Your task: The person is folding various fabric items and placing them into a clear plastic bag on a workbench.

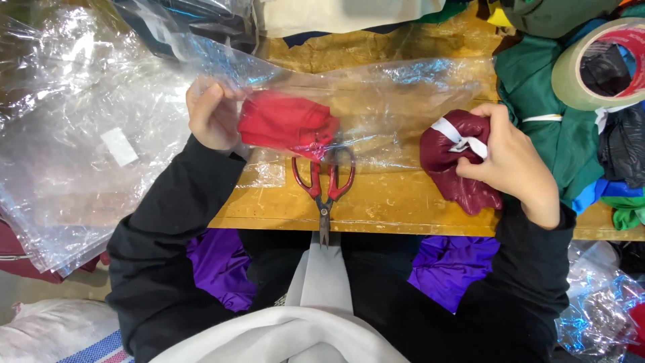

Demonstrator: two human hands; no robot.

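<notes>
A worker in black sleeves bends over a worn yellow wooden surface [403,202]. The left hand [211,114] grips the mouth of a clear plastic bag [390,101] that lies across the surface, fingers closed on the film and on a folded red cloth [285,124] sitting just inside the bag's open end. The right hand [514,161] is closed around a bundled maroon cloth [450,168] tied with a white band [460,138], resting on the surface just beside the bag's far end. Red-handled scissors [324,185] lie shut between the two hands, blades pointing toward the worker. A stack of clear plastic bags [80,134] spreads at the left; green cloth [547,101] and a roll of tape [598,64] sit at the right.
</notes>
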